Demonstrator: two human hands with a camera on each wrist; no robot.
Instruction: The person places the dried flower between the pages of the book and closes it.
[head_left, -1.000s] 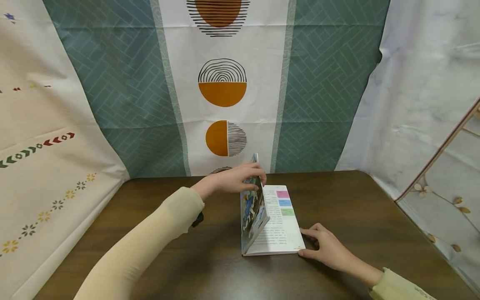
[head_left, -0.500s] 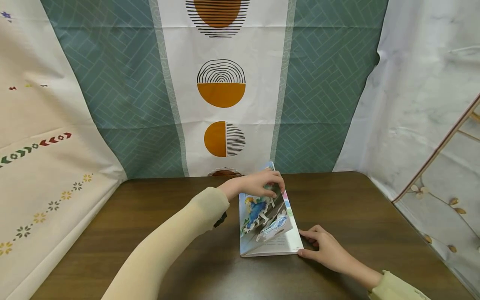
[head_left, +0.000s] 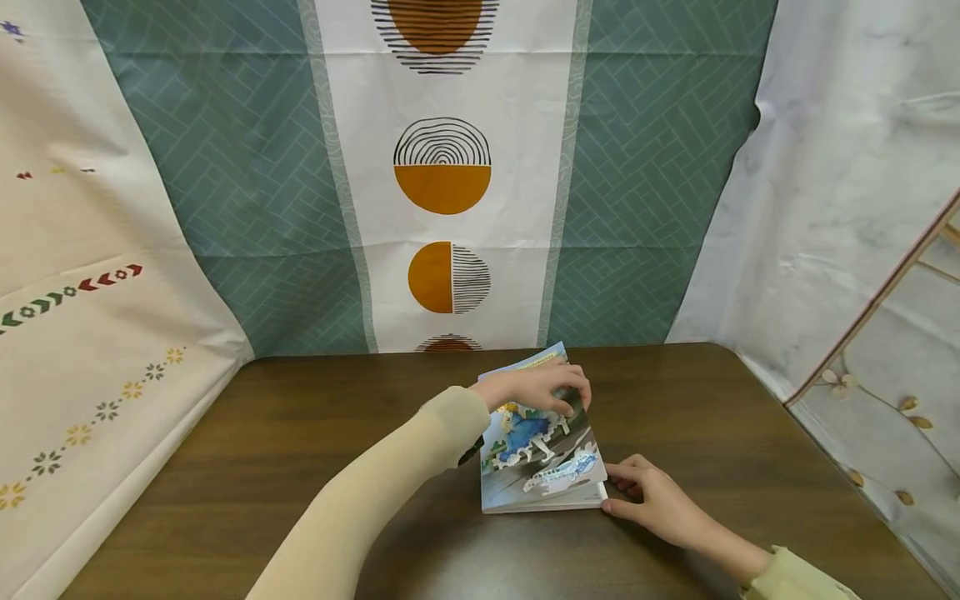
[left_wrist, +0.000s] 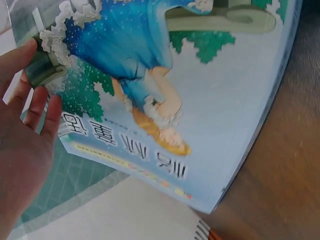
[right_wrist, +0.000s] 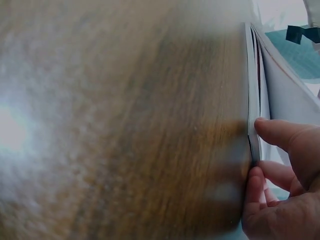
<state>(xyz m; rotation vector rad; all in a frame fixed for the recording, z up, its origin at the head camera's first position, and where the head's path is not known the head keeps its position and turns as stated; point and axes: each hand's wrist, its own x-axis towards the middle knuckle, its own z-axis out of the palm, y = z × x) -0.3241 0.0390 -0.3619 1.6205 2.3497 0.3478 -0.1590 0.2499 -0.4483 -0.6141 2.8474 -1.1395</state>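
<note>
A picture book (head_left: 513,487) lies on the table, its illustrated front cover tilted just above the pages. The cover shows a figure in a blue dress (left_wrist: 120,45) and a line of title characters. My left hand (head_left: 536,387) pinches the cover's free right edge, thumb on the face and fingers at the far side of the edge. At the lower right corner, my right hand (head_left: 656,500) holds the book's lower part. In the right wrist view its thumb (right_wrist: 280,131) presses the page edges, while white pages fan apart under the cover.
The brown wooden table (head_left: 322,442) extends on both sides of the book. Behind it hangs a green and white cloth (head_left: 637,167) with orange half circles. Patterned pale cloths hang at the left (head_left: 90,350) and right (head_left: 840,250).
My left hand has swung the cover rightward and down, from nearly upright to low over the pages, hiding the coloured tabs. The right hand has stayed at the book's corner.
</note>
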